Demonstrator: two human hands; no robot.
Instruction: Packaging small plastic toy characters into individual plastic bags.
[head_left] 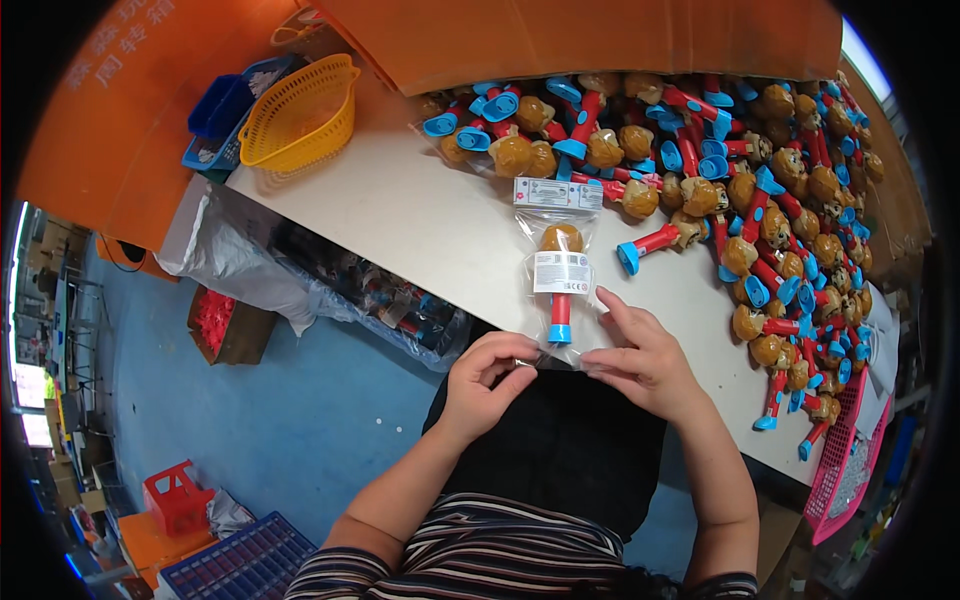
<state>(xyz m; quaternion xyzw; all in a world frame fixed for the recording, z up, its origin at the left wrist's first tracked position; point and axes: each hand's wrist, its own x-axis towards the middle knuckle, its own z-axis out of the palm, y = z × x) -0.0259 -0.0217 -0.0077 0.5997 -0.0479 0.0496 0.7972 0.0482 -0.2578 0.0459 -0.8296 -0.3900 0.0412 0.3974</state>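
A clear plastic bag [538, 300] with a printed header card [558, 194] lies on the table at its near edge. Inside it is a toy [561, 310] with a brown rounded head, red stem and blue end; a white label covers part of the head. My left hand [492, 383] pinches thumb and forefinger together at the bag's lower left corner. At the lower right corner my right hand [645, 360] holds the bag's edge between thumb and fingers, its forefinger raised along the bag's side.
Loose toys of the same kind [700, 195] heap over the table's [400, 235] far and right sides, against orange board [600, 40]. A yellow basket [300, 118] and blue bin [215, 105] stand far left. A pink basket [838, 465] hangs at the right edge. Bagged goods [395, 310] sit below the table.
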